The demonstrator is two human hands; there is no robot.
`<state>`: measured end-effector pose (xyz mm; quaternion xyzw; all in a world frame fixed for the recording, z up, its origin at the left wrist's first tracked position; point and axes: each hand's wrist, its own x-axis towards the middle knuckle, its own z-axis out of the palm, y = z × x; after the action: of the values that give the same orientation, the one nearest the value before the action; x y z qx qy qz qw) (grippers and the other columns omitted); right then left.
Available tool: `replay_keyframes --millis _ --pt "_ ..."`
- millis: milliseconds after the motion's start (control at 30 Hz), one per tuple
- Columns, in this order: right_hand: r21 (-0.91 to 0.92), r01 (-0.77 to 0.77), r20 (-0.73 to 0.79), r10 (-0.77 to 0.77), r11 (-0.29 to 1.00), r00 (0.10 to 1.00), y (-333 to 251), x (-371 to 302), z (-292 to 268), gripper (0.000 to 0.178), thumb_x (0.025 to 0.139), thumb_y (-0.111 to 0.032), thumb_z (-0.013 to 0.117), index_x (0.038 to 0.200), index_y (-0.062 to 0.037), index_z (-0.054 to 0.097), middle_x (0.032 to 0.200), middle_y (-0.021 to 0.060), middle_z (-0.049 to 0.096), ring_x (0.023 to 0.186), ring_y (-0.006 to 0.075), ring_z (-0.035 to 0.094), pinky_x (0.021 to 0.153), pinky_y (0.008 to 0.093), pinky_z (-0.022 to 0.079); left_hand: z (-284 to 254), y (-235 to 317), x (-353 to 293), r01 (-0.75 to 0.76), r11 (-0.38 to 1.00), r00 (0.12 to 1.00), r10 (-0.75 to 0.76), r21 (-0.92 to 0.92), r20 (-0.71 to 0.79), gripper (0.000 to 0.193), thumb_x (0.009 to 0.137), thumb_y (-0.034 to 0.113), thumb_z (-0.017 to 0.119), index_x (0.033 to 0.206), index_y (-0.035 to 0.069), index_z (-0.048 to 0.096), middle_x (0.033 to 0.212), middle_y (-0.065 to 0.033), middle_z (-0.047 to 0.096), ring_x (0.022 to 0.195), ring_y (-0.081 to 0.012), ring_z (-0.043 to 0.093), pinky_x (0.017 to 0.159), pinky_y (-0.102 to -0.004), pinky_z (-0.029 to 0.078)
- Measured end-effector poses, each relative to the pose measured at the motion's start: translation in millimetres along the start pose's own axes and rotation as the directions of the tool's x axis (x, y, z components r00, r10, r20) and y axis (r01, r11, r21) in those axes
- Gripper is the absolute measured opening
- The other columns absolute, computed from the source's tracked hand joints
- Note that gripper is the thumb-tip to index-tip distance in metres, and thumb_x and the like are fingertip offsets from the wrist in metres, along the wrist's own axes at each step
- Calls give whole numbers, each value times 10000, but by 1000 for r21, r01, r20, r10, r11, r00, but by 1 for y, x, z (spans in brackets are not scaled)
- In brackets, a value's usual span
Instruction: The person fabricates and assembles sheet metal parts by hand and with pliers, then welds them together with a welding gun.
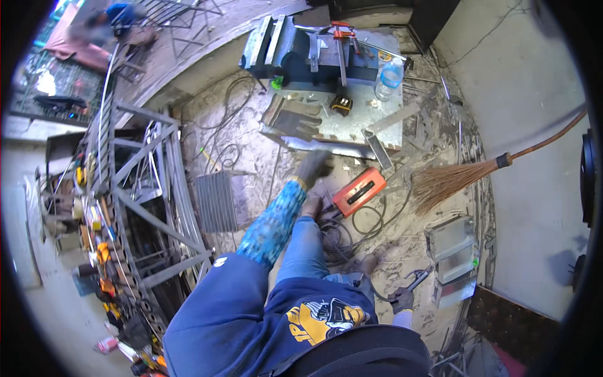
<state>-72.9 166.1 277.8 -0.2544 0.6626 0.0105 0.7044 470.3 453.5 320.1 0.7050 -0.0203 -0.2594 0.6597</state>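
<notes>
My left hand (314, 167), in a dark grey glove below a blue patterned sleeve, reaches forward over the floor near the front edge of the metal-topped workbench (352, 129). Its fingers are smeared, and nothing can be made out in them. Low on the right, my gloved right hand (401, 300) is closed round what looks like a welding electrode holder (418, 279) with a dark cable. An orange-red portable welding machine (372, 178) stands between my feet and the bench. A loose grey glove (295, 123) and a tape measure (341, 105) lie on the bench.
A blue-grey vise (270, 53), a red clamp (342, 38) and a water bottle (389, 80) stand on the bench. Cables (336, 242) coil by my feet. Steel frames (154, 220) line the left. On the right are a broom (455, 179) and silver boxes (450, 239).
</notes>
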Motion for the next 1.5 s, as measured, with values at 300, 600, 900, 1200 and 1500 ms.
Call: replay_keyframes --millis 300,600,900,1200,1500 --pt "34 -13 -123 17 999 992 41 -95 111 156 809 42 505 876 -90 458 616 80 456 464 233 455 400 389 426 38 80 226 382 647 908 -396 -661 137 476 875 491 687 1075 81 554 973 -134 612 831 -344 651 769 -569 553" --pt "-132 97 -112 -112 986 987 74 -68 120 202 768 54 528 909 -70 451 609 86 490 393 254 514 349 424 470 4 131 195 100 825 995 -95 -557 39 141 950 220 565 898 89 568 698 -42 504 575 -189 534 619 -411 587" --pt "-440 559 373 -423 702 826 88 12 32 93 790 12 523 863 -35 489 603 82 485 409 234 489 355 400 428 -31 81 -134 -108 987 989 94 -119 -112 323 839 261 722 1015 22 596 805 -171 584 786 -385 573 725 -467 478" --pt "-432 510 867 187 744 461 35 30 19 68 774 -38 535 773 -62 472 594 75 450 448 249 452 427 414 422 5 -20 -416 155 882 870 -335 -444 -361 205 851 203 698 931 15 680 799 -83 654 699 -215 653 637 -372 530" --pt "-596 -84 640 535 799 552 -101 111 -60 92 757 -44 541 758 -77 456 589 73 432 462 257 451 467 435 450 -56 -72 -560 -231 829 714 -212 -509 -668 187 944 195 628 947 12 666 791 -70 608 669 -161 607 598 -343 547"
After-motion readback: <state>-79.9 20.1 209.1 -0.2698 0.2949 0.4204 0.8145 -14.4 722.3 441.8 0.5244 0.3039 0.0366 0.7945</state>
